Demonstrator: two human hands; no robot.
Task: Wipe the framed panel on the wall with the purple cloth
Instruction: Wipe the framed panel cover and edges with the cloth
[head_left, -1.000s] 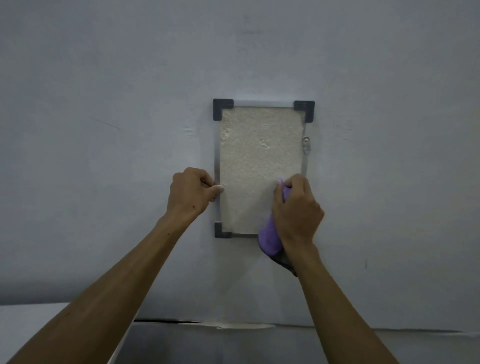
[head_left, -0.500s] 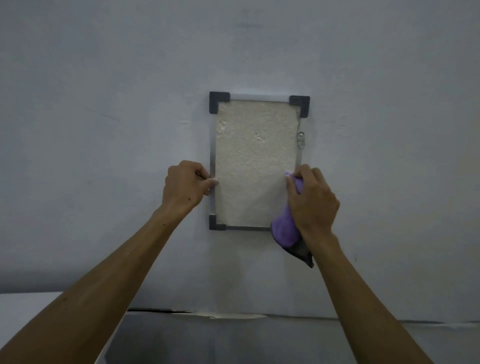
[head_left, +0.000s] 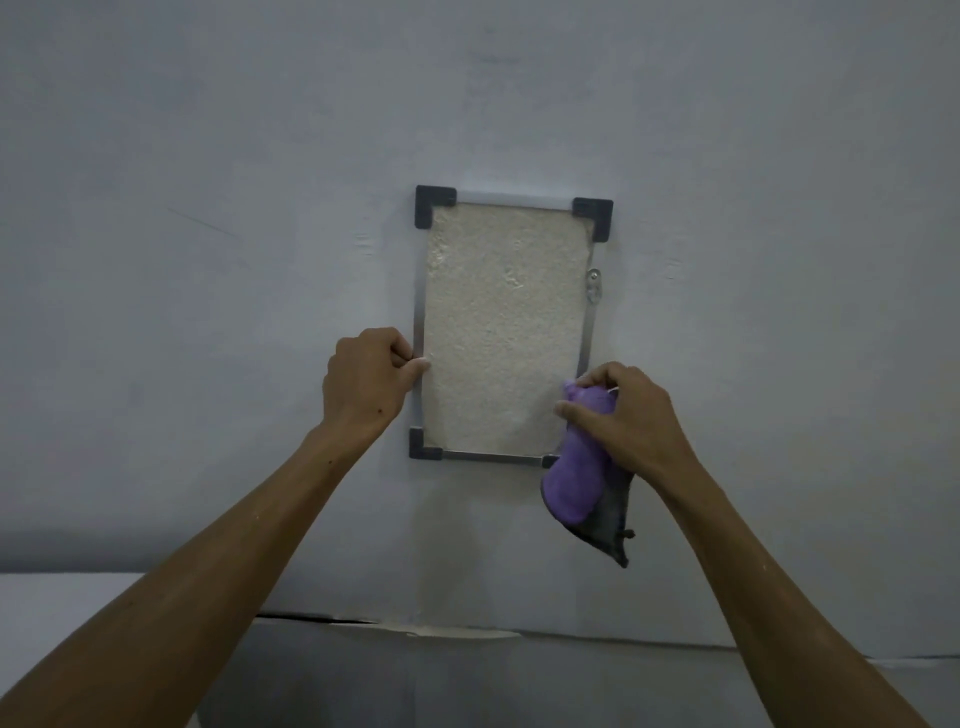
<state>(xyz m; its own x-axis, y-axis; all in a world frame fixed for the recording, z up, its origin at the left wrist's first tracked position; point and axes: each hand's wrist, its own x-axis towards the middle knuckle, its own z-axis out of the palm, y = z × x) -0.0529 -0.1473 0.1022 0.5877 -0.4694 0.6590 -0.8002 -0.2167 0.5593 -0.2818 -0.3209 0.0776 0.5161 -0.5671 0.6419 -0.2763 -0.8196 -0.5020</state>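
Panel (head_left: 503, 332), framed, hung upright on the wall, long axis vertical. Right hand (head_left: 631, 415), fingers clenched round the purple cloth (head_left: 576, 480), sat at the panel's lower right corner; unwiped face lay up-left. Left hand (head_left: 366, 387) pinched the panel's left edge.

The pale grey wall (head_left: 260, 260) carried the framed panel (head_left: 501, 332), hung upright; dark corner pieces sat at its corners; a small metal latch (head_left: 594, 285) lay on its right edge.

A cream, speckled framed panel (head_left: 501, 332) with dark grey corners is being shown; the cloth (head_left: 579, 467) is purple, grey-backed.
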